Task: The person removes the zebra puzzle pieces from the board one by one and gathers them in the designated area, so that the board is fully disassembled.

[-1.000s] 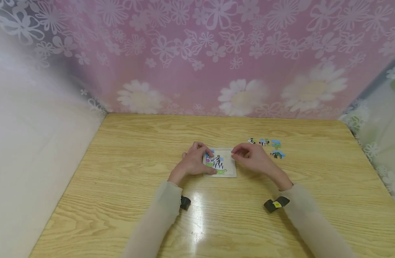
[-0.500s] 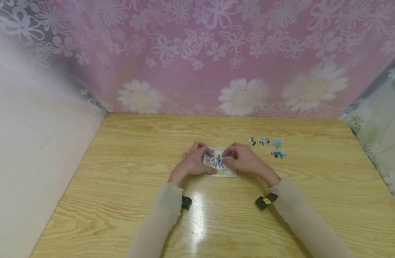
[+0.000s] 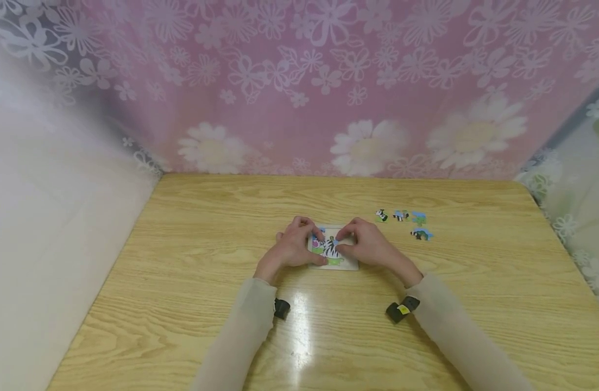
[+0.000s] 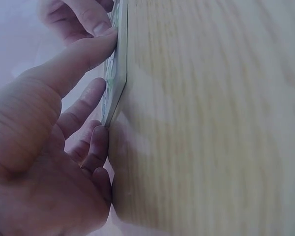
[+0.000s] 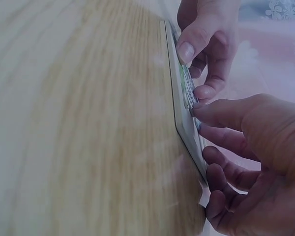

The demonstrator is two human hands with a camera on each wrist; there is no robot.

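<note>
A small pale puzzle tray (image 3: 350,265) lies on the table, with zebra puzzle pieces (image 3: 330,251) joined in its left and middle part. My left hand (image 3: 292,244) holds the tray's left side, its thumb pressed on the front of the picture and its other fingers at the far part and edge. From the right, my right hand (image 3: 372,245) reaches over the tray. Its thumb and index finger pinch at the picture's right edge, largely hiding the piece there. In the right wrist view both hands' fingertips meet close over the tray (image 5: 185,129).
Several loose puzzle pieces (image 3: 419,218) lie on the table (image 3: 221,217) beyond the right hand, showing a panda and blue and green parts. A pink flowered curtain (image 3: 289,92) stands behind the table, and pale cloth (image 3: 60,228) hangs at the left side.
My right hand has moved left from the tray's right edge to the zebra picture, and has stayed there over the last half second. The left hand has kept its place.
</note>
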